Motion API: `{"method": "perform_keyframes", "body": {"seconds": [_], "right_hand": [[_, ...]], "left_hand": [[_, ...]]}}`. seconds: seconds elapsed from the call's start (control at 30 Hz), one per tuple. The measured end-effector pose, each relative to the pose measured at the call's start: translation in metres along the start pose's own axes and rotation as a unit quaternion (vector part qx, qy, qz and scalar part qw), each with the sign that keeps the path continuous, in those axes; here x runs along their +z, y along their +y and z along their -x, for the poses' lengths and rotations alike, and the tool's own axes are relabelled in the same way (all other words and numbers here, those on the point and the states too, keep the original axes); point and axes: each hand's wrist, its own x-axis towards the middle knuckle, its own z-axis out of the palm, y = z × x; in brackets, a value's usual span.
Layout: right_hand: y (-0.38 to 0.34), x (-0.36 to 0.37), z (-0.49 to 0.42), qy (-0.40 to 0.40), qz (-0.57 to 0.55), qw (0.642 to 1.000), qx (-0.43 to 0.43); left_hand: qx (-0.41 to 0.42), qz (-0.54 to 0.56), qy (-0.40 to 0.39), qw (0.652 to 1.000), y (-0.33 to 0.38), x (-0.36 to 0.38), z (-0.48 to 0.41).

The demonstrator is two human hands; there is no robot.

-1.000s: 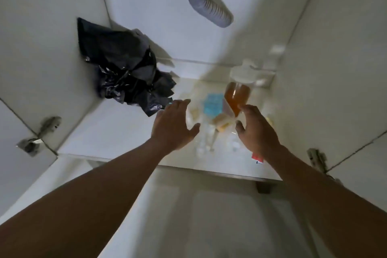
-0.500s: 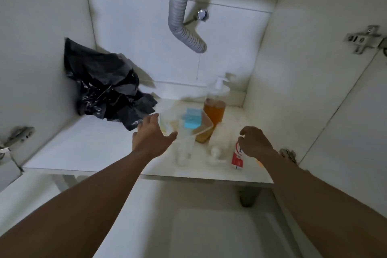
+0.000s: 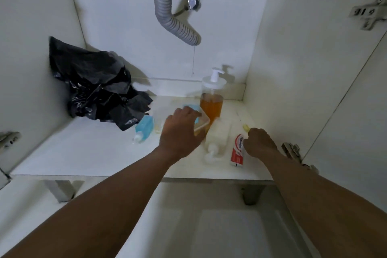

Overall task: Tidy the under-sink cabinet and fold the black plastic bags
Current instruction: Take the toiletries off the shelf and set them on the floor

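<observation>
Crumpled black plastic bags [image 3: 94, 86] are heaped in the cabinet's back left corner, against the side wall. My left hand [image 3: 180, 130] reaches over the shelf and grips the rim of a clear plastic container [image 3: 202, 124] with something blue inside. My right hand [image 3: 259, 142] has curled fingers closed on the right edge of a red-and-white toothpaste tube [image 3: 237, 150] that lies near the shelf's front right.
An amber pump bottle [image 3: 211, 104] stands behind the container. A white pump bottle [image 3: 217, 139] and a blue bottle [image 3: 143, 128] lie on the white shelf [image 3: 83, 153]. A grey drain hose [image 3: 173, 19] hangs overhead. A door hinge [image 3: 291, 151] sits beside my right wrist.
My left hand took hold of the clear container and shifted it right. My right hand dropped from the amber bottle to the toothpaste tube. The view pulled back.
</observation>
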Motion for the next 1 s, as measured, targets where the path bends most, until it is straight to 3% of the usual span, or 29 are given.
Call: {"method": "perform_keyframes", "body": {"seconds": [0.07, 0.13, 0.27, 0.63, 0.8, 1.0], "right_hand": [[0.003, 0.005, 0.002, -0.008, -0.004, 1.000, 0.004], [0.006, 0.010, 0.004, -0.013, 0.008, 1.000, 0.004], [0.010, 0.010, -0.001, 0.002, 0.030, 1.000, 0.000], [0.015, 0.006, -0.003, -0.003, 0.034, 0.999, -0.022], [0.011, -0.006, 0.002, 0.008, -0.029, 1.000, -0.008], [0.008, -0.031, 0.006, 0.067, -0.105, 0.992, 0.004]], "left_hand": [[0.060, 0.014, -0.087, 0.994, 0.034, 0.013, 0.004], [0.143, -0.057, -0.171, 0.973, 0.064, 0.033, 0.010], [0.209, -0.170, -0.201, 0.942, 0.098, 0.069, 0.018], [0.145, -0.165, -0.264, 0.939, 0.125, 0.081, 0.017], [0.032, -0.033, -0.253, 0.966, 0.133, 0.082, 0.016], [-0.054, 0.044, -0.285, 0.956, 0.136, 0.069, 0.014]]}}
